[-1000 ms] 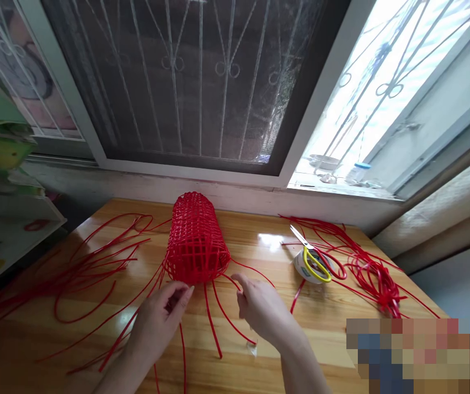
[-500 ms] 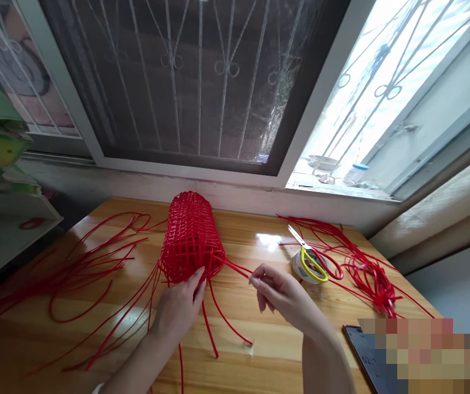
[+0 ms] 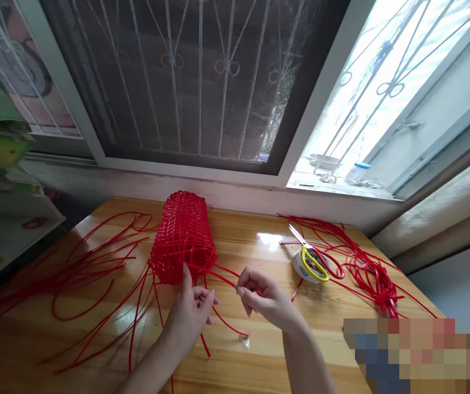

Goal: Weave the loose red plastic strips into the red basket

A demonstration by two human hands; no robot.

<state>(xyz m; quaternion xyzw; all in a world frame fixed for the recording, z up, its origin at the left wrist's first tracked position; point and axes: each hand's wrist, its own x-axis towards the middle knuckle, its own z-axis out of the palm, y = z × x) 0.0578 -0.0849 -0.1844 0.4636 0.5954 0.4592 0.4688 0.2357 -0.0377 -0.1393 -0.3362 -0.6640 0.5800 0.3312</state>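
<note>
A red woven basket lies on its side, loose red strands trailing from its near end. My left hand is right at that end, its raised index finger touching the weave and its thumb held apart, with nothing gripped. Between the thumb and fingers of my right hand, red plastic strands are pinched and pulled out to the right of the basket.
On the wooden table, yellow- and red-handled scissors rest across a white tub. Red strands lie bundled at right and spread at left. A pixelated patch covers the lower right. A window stands behind.
The basket has shifted and turned slightly left. My right hand has moved left and down a little with the strands. My left thumb has come away from the basket.
</note>
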